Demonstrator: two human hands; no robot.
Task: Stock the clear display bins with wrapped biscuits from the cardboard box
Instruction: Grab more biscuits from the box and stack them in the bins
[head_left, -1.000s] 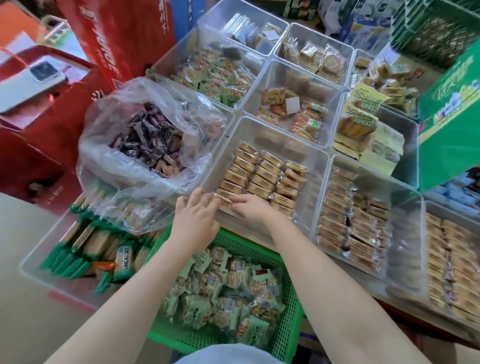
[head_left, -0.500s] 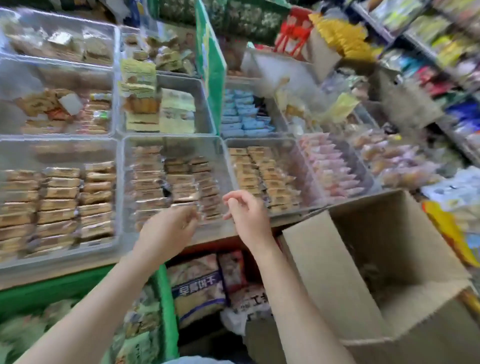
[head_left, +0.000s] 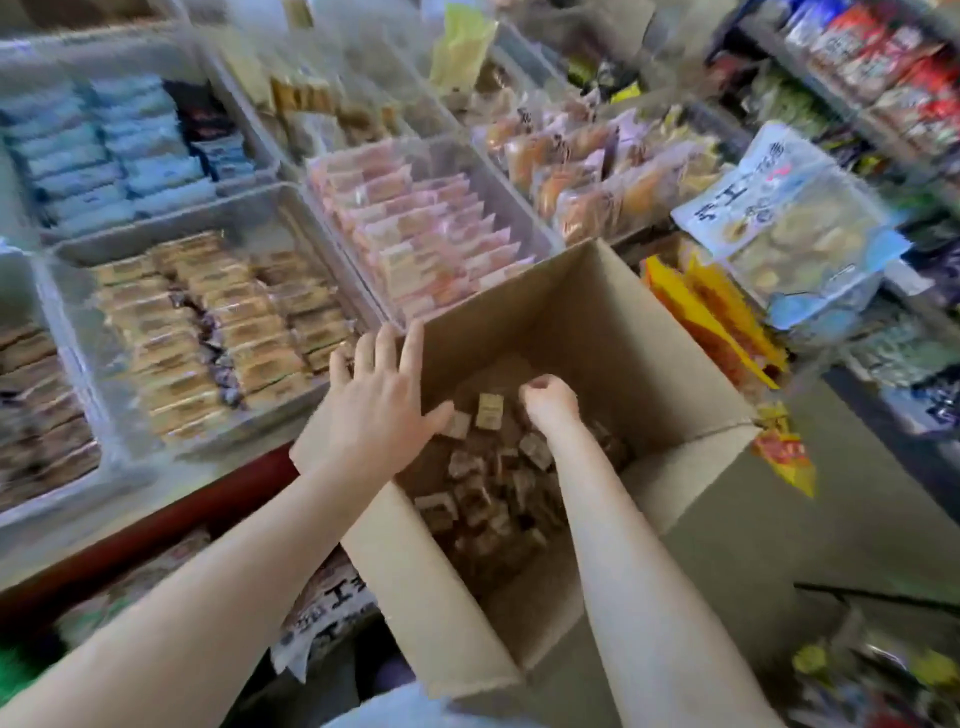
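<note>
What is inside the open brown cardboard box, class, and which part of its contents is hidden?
The open brown cardboard box holds a loose heap of small brown wrapped biscuits. The right hand reaches down into them. The forearms and the near wall cover part of the heap, and lower layers cannot be seen.

Single head cam, wide-angle, looking forward and steeply down, close over the open box (head_left: 597, 322); bins (head_left: 218, 228) upper-left, shelves (head_left: 883, 78) upper-right.

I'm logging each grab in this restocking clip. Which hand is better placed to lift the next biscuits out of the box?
The right hand. It is already down inside the box, fingers curled among the biscuits. The left hand lies open at the box's near-left edge, above the pile.
</note>
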